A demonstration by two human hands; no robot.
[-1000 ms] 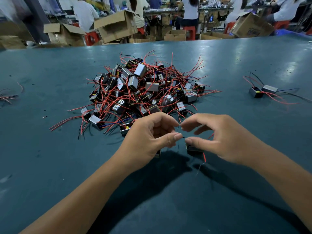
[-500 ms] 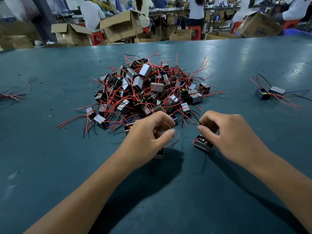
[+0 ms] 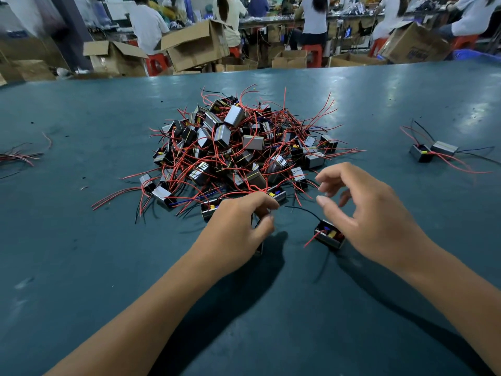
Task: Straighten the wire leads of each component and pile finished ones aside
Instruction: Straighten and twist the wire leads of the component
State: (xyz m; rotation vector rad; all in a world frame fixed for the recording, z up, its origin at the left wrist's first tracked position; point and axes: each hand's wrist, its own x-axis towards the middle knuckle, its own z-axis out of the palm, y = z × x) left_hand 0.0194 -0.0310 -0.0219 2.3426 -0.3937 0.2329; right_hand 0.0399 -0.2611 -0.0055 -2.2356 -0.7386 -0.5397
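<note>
A heap of small grey-and-black components (image 3: 238, 150) with tangled red and black leads lies in the middle of the teal table (image 3: 81, 253). My left hand (image 3: 238, 229) is at the heap's near edge with curled fingers, gripping a component (image 3: 259, 251) that is mostly hidden under the palm. One more component (image 3: 329, 236) with yellow and red parts lies on the table just to the right, its black lead curving toward my left fingertips. My right hand (image 3: 374, 215) hovers over it, fingers loosely spread and holding nothing.
Two components (image 3: 433, 151) with long leads lie apart at the right. Loose wires (image 3: 19, 156) lie at the left edge. Beyond the table's far edge are cardboard boxes (image 3: 195, 47) and seated people at other benches.
My right hand has let go of the component it gripped and spread its fingers above it. My left hand stays curled on its component. The view shifted slightly.
</note>
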